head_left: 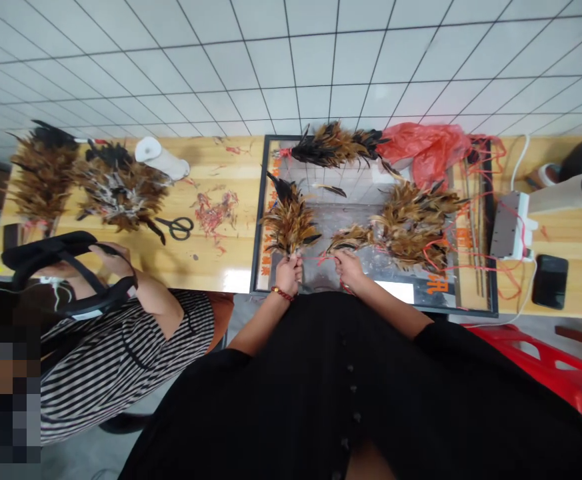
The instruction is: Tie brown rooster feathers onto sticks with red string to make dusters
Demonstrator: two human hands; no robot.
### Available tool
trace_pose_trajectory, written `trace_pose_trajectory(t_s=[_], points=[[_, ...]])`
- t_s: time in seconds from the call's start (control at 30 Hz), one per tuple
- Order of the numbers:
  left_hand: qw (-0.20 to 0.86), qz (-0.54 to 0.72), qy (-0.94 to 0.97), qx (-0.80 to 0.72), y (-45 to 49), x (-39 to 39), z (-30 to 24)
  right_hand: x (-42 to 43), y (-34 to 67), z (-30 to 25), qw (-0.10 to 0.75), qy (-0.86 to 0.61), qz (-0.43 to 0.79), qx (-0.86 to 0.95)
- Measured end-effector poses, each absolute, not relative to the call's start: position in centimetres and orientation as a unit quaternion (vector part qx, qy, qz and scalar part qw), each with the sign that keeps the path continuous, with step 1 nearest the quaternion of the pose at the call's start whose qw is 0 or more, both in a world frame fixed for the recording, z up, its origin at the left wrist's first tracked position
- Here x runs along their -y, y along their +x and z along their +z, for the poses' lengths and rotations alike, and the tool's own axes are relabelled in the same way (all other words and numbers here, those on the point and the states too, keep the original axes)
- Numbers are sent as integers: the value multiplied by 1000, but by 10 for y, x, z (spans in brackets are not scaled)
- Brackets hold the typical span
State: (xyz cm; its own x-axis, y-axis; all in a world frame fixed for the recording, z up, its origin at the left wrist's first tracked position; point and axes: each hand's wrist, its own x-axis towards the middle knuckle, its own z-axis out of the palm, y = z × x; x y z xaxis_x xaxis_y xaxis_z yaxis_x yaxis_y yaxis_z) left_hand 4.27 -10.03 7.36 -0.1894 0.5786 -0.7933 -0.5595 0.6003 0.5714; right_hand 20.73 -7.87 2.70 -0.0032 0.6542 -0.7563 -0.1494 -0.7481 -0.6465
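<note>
My left hand [289, 275] is closed around the lower end of a bundle of brown and black feathers [291, 220], whose tips fan out away from me. A thin pink string [322, 259] runs from that end to my right hand [349, 270], which pinches it with closed fingers. Right behind the right hand lies a small feather bunch [353, 237]. Farther right is a larger heap of brown feathers [411, 227]. Both hands are over a black-framed glass panel [331, 217] on the table. The fingertips are too small to show the exact grip.
More feathers [335, 145] and a red plastic bag [425, 148] lie along the wall. To the right are a power strip [511, 225] and a phone [551, 281]. Scissors [175, 228] lie left, near a co-worker's hand [113, 259] holding a black headset [53, 257].
</note>
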Motion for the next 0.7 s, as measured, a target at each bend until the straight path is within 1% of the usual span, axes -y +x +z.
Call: trace_pose_trajectory(t_s=[0.1,0.17,0.23,0.37,0.5,0.6,0.7], points=[[624,440,23,-645,43,93,71,83,218,46,325,-510,782,152],[625,428,41,-651,48,89,71,85,219,56,316,-425,839,128],[633,414,58,-651,57,87,74,85,214,63,316,-418,843,120],[675,400,77,-616,73,85,82,79,198,68,382,-516,756,123],[712,396,71,-575,79,84,90,75,191,65,409,-603,658,193],[720,391,71,-570,80,84,93,75,188,63,424,-628,604,247],[718,385,91,-573,84,86,92,76,184,63,433,-629,585,274]])
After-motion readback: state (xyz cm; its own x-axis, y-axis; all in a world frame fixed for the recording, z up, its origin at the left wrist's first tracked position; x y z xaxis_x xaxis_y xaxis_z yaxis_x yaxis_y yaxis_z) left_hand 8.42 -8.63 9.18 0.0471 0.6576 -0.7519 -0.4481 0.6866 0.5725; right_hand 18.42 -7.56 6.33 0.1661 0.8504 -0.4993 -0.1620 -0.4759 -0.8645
